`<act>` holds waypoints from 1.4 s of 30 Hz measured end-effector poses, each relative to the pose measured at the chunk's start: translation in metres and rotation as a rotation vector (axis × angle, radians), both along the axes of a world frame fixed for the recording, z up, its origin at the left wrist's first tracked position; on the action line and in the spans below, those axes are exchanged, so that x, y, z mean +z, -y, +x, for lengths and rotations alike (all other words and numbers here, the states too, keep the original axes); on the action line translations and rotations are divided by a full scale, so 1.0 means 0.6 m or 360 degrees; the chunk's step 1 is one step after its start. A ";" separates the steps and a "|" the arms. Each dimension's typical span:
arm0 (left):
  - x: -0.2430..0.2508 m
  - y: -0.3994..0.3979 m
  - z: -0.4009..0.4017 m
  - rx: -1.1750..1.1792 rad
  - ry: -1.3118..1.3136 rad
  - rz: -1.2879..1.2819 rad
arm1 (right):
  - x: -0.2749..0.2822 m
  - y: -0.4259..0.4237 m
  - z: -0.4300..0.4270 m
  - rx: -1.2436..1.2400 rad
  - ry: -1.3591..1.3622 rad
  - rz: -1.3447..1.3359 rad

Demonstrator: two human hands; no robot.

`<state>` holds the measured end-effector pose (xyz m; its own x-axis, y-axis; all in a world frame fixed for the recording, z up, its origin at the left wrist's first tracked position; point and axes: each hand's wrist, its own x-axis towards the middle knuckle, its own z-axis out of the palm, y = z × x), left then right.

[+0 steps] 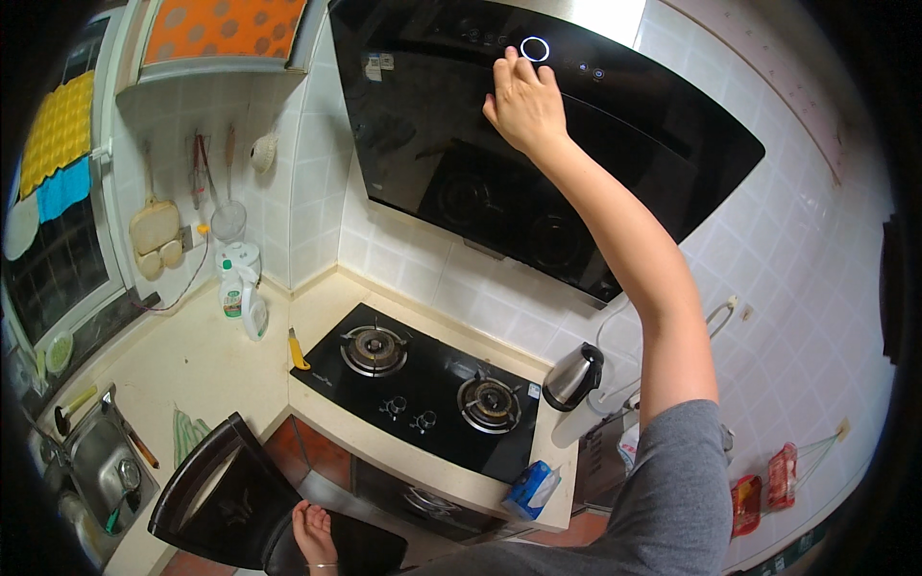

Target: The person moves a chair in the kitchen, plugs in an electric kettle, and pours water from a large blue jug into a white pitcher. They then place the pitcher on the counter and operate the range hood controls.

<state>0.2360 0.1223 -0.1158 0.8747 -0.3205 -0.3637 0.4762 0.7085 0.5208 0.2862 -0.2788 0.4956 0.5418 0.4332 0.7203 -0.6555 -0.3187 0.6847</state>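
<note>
My right hand [529, 97] is raised to the black glass front of a range hood [446, 122]. One finger reaches to the touch-control row, just left of a white-lit ring [534, 50]; nothing is held in this hand. Two small lit icons [591, 70] glow to the right of the ring. Low in the picture, my left hand [314, 531] hangs empty, palm up with loosely curled fingers, in front of a dark chair [238, 497]. Beneath the hood, a two-burner gas hob [432, 367] is set in the cream countertop [209, 345], with no flame visible.
A yellow-handled utility knife [297, 351] lies at the hob's left edge. Right of the hob stand an electric kettle [573, 376] and a blue tissue pack [533, 491]. Bottles [241, 302] occupy the corner. A steel sink [108, 461] is at lower left.
</note>
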 end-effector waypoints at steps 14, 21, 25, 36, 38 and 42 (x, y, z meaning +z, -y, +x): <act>0.023 0.015 0.016 -0.0062 0.0102 0.0021 | 0.014 0.048 -0.125 -0.0327 0.0052 0.0031; 0.004 0.010 0.005 -0.0055 0.0031 0.0014 | -0.012 0.003 -0.107 -0.0243 -0.0086 0.0106; 0.005 0.001 0.001 -0.0033 -0.0002 0.0054 | -0.004 0.013 -0.115 -0.0254 -0.0041 0.0087; 0.012 0.001 0.009 -0.0019 0.0048 0.0066 | -0.002 0.028 -0.106 -0.0157 0.0065 -0.0011; 0.007 0.002 0.009 -0.0014 0.0040 0.0049 | 0.000 0.029 -0.106 -0.0160 0.0124 -0.0029; 0.001 0.010 0.009 -0.0058 0.0022 0.0032 | 0.018 0.057 -0.128 -0.0302 0.0010 -0.0028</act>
